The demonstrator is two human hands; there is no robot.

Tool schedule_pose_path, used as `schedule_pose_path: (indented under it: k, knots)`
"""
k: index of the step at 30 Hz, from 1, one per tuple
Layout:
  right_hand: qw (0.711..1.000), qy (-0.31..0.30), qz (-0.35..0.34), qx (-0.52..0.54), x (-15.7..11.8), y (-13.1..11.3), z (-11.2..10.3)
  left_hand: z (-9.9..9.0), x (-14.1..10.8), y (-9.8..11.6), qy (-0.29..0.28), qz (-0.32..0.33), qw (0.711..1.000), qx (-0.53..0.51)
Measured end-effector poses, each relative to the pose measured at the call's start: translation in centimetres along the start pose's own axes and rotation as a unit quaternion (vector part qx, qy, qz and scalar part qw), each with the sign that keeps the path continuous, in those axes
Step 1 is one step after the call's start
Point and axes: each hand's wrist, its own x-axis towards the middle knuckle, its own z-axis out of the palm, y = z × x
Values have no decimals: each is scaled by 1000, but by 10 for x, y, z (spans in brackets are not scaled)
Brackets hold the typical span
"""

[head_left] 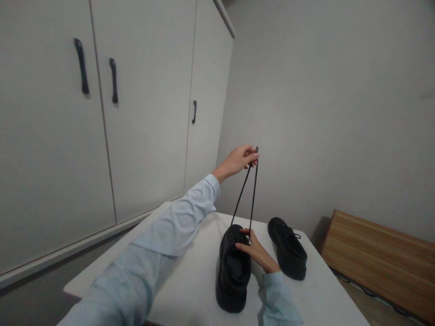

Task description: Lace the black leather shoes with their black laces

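Note:
Two ends of a black shoelace are pinched together in my left hand, raised well above the table. The strands run down taut in a narrow V to the front of a black shoe. This shoe stands upright on the white table, its opening towards me. My right hand is closed on the shoe's lacing area, thumb by the opening and fingers at the right side near the lace. What exactly lies under those fingertips is partly hidden.
A second black shoe, its lace tied, stands on the table to the right. White cupboard doors with dark handles rise at the left. A grey wall is behind. Beyond the table's right edge is a wooden panel.

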Motion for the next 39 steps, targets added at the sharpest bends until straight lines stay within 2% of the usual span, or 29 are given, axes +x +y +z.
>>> schedule_pose_path:
  k: [3,8,11,15,19,22,26,30,32,34,39]
  knots:
    - [999,-30,42,9,0,-2,0,0,7,8,9,2,1000,17]
    - [998,-47,49,16,-1,-2,-2,3,15,10,46,-7,999,21]
    - [998,-50,41,15,-1,0,-2,1,16,1,65,-32,997,15]
    - [999,-44,26,6,1,2,-3,-12,10,-27,103,-99,989,26]
    - [999,-36,8,17,3,3,-1,-29,-10,-58,147,-146,975,75]
    - [999,-36,-18,23,4,4,1,-32,-34,-78,144,-161,975,47]
    - [996,-40,-80,7,4,5,5,-22,-65,-106,150,-138,978,49]
    - [992,-40,-122,-3,3,1,5,-2,-96,-132,204,-112,972,45]
    - [989,-36,-144,-12,1,-2,4,10,-113,-141,185,-108,977,9]
    - [985,-38,-163,-28,1,-4,3,22,-131,-148,127,-111,986,4]
    - [982,-57,-162,-78,2,-6,6,44,-166,-163,35,-116,991,59]
